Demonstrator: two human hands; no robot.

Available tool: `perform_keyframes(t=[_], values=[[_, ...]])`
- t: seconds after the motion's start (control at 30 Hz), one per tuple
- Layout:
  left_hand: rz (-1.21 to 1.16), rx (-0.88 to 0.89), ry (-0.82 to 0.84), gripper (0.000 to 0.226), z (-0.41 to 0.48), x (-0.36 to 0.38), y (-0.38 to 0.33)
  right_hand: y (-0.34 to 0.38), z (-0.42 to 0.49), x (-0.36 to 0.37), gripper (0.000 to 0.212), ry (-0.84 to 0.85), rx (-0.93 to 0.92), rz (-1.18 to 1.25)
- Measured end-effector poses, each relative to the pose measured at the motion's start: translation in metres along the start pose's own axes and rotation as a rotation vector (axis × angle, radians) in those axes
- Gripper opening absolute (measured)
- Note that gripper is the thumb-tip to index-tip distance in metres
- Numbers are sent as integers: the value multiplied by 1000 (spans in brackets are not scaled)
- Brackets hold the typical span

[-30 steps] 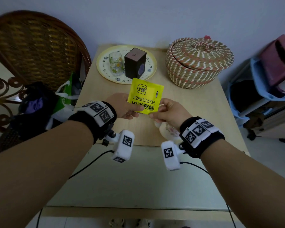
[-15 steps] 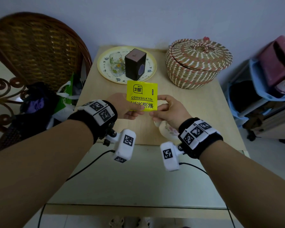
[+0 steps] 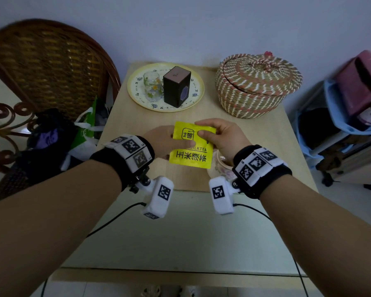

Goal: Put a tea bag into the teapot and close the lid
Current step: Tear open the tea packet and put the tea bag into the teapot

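A yellow tea bag packet [image 3: 191, 155] with black lettering hangs above the middle of the wooden table [image 3: 283, 146]. My left hand [image 3: 167, 142] pinches its left edge. My right hand [image 3: 225, 136] grips its top right corner with thumb and fingers. Under my right wrist a white floral teapot [image 3: 222, 168] shows only partly; whether its lid is on I cannot tell.
At the back of the table a yellow plate [image 3: 137, 93] carries a floral glass [image 3: 152, 86] and a dark box [image 3: 177, 86]. A lidded woven basket [image 3: 257, 84] stands back right. A wicker chair [image 3: 45, 67] is left, bags and clutter on both sides.
Both hands slid up the packet from its lower edge. The right hand now grips the top right corner and the left holds the left edge. The packet sits lower and flatter.
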State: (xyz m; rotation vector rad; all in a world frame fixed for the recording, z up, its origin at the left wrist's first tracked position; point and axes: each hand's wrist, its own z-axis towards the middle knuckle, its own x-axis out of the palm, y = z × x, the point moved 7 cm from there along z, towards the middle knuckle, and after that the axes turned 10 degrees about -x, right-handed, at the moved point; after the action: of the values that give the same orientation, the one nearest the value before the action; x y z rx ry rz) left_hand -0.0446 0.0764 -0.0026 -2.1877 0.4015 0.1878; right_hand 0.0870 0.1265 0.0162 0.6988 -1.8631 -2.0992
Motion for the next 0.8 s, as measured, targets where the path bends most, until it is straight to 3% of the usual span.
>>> perform_keyframes(t=[0.13,0.27,0.47,0.8], values=[[-188,171,-147,15,-6,-17,-17,-1,-2,2,29,14,-22,9],[-71,255,-217,16,-9,-18,-25,0,-2,1,25,4,-34,18],[-141,214,-207,7,-3,-20,-23,-3,-3,-10,21,-77,11,23],[-212,210,-299,21,-2,-31,-21,-5,-6,-20,18,-98,67,127]])
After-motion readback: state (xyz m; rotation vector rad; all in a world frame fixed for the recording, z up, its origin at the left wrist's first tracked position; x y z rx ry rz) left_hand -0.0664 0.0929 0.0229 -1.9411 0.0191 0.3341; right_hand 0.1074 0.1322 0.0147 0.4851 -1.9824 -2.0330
